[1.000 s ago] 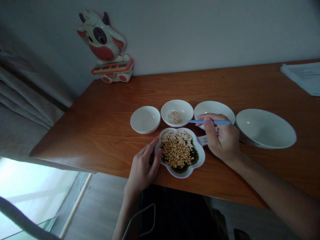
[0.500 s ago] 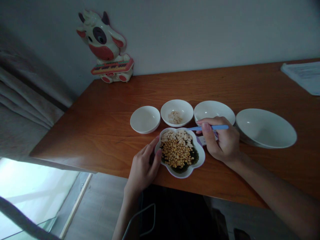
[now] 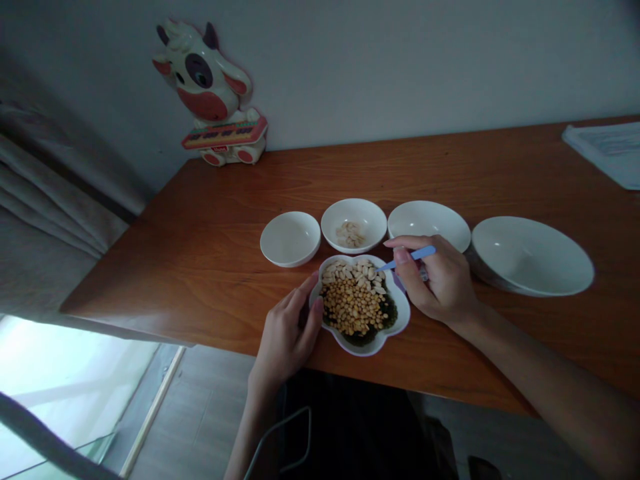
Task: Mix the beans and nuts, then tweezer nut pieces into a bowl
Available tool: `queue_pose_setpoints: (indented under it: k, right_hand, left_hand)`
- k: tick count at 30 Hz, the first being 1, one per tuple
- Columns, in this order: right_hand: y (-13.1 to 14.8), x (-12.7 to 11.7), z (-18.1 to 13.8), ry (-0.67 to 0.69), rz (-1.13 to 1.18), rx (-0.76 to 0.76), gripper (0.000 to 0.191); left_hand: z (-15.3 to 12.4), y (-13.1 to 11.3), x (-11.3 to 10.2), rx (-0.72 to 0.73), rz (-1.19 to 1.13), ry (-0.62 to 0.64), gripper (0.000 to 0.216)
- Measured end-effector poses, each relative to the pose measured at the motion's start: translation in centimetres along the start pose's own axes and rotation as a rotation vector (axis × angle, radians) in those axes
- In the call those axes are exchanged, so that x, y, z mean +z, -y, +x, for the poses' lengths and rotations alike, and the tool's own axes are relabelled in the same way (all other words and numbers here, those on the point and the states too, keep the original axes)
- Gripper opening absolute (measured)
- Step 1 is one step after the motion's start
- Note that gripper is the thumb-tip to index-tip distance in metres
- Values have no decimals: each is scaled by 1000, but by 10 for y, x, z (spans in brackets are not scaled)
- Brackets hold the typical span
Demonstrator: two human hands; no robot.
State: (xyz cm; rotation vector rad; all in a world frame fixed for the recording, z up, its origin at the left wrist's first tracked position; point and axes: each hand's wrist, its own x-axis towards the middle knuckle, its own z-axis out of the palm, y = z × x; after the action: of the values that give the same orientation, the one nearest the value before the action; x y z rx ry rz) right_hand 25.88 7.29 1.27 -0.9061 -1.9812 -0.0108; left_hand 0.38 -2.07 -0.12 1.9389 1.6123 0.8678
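Observation:
A flower-shaped white bowl [image 3: 399, 323] with a purple edge stands near the table's front. It holds pale flat seeds [image 3: 340, 270] at the back, yellow beans [image 3: 353, 303] in the middle and small dark green grains [image 3: 361, 339]. My left hand [image 3: 290, 327] grips the bowl's left rim between thumb and fingers. Pinched in my right hand [image 3: 440, 280] are slim blue tweezers [image 3: 415, 254], their tip over the pale seeds at the back right. The second arm of the tweezers is mostly hidden by my fingers. Behind, a small white bowl [image 3: 363, 210] contains several pale seeds [image 3: 350, 234].
More white bowls line up behind: one at the left [image 3: 290, 239], one right of centre [image 3: 430, 220] and a larger one [image 3: 533, 257] at the right. A cow toy [image 3: 215, 100] with a keyboard stands at the back left. Papers [image 3: 610, 150] lie at the far right.
My right hand and the tweezers have shifted slightly left, and the tweezers' tip has dipped from the bowl's back rim down to the pale seeds. My left hand stays in place.

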Motion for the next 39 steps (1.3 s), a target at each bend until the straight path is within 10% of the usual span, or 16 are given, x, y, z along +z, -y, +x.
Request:
queue_pose_setpoints:
  k: [39]
  right_hand:
    - [0,1,1,60,-17,-91,14]
  left_hand:
    - [0,0,-1,-2,-2,9,45]
